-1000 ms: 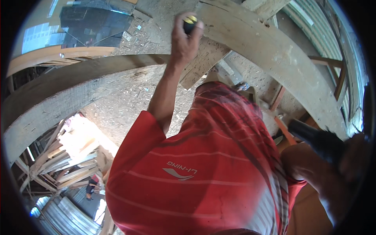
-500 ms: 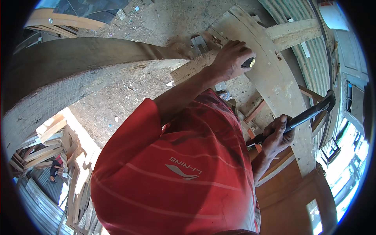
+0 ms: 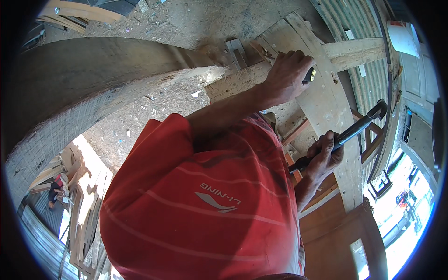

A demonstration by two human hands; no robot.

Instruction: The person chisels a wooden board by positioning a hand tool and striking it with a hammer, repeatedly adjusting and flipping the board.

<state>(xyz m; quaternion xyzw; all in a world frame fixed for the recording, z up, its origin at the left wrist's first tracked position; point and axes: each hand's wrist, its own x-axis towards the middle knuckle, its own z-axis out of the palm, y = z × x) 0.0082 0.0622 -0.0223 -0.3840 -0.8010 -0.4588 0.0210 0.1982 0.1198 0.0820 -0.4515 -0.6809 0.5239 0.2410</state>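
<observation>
My left hand (image 3: 288, 77) is closed around a dark handle with a yellow end (image 3: 309, 75), held over a thick wooden plank (image 3: 324, 109). The rest of that tool is hidden by the fist, so its kind does not show. In my right hand (image 3: 325, 151) is a dark hammer (image 3: 355, 132), gripped by the handle. Its head points up and to the right, above the plank's right edge.
A large curved timber beam (image 3: 107, 65) spans the left. Corrugated sheeting (image 3: 373, 93) stands beyond the plank at right. Scrap wood (image 3: 84, 205) is piled at lower left, where another person (image 3: 55, 191) appears. A white bucket (image 3: 404, 38) is at upper right.
My left hand has shifted slightly right with the dark handle. The hammer and my right hand appear slightly further left. The whole view has also shifted a little.
</observation>
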